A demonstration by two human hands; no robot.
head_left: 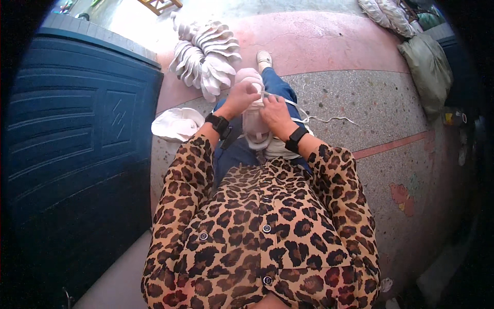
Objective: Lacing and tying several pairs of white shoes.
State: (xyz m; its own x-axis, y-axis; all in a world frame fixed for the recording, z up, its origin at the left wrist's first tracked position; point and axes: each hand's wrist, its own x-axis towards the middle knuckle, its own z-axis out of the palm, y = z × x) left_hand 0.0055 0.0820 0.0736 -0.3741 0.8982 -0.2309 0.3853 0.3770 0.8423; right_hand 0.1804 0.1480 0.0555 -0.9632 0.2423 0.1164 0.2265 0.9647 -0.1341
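On my lap, between my knees, lies a bundle of pale, shoe-shaped pieces. My left hand is over its far part, fingers pinched together on a white cord. Close beside it, my right hand is closed on the same cord, its knuckles bent over the bundle. From there the cord runs right across my thigh and trails onto the floor in a loose wavy line. The fingertips are small in view, so the exact grip is partly hidden. Both wrists wear black bands.
A large coil of overlapping white sole-shaped pieces lies on the floor ahead left. Nearer stands a white open bag. A blue panelled door borders the left. Toward the right are a full greenish sack and white bundles.
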